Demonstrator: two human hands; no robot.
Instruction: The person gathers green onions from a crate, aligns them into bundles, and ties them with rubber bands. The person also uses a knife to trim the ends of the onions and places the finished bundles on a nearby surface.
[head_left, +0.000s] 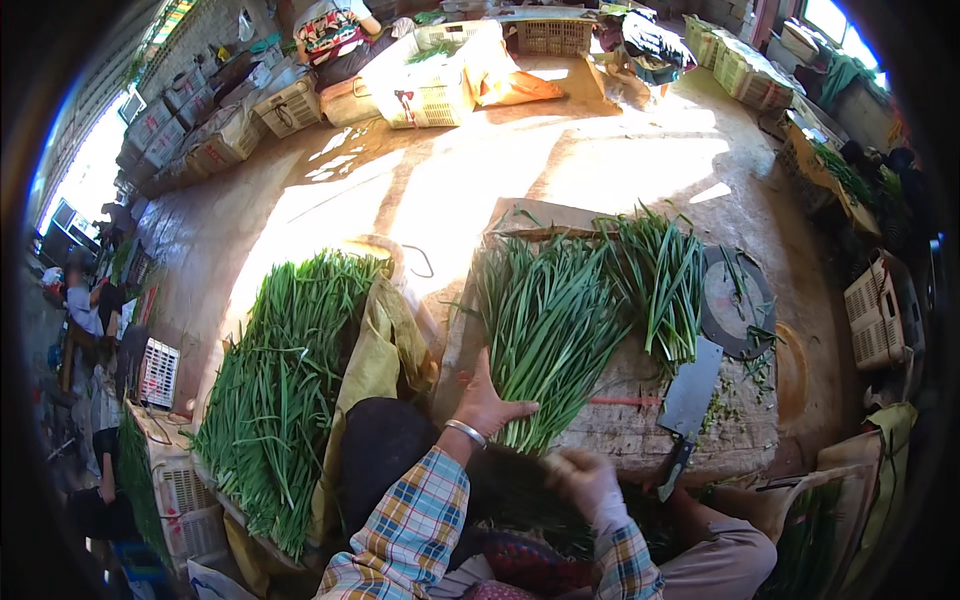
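My left hand (489, 405), with a metal bangle at the wrist, rests with thumb and fingers spread against the near left side of a pile of long green leafy stalks (551, 322) on a worn wooden board (622, 435). My right hand (581, 476), blurred and partly curled, is just below the pile's cut ends; whether it holds anything is unclear. A smaller bunch of the stalks (664, 285) lies to the right. Beside it, a cleaver (690, 390) with a dark handle lies on the board. A round disc (735, 300) with leaf scraps sits at the board's far right.
At left stands a container heaped with green stalks (277, 390), with yellow cloth (375, 345) along its side. Plastic crates (424, 94) and a seated person (334, 34) are across the sunlit floor. Another crate (877, 311) stands at right. More people are at far left.
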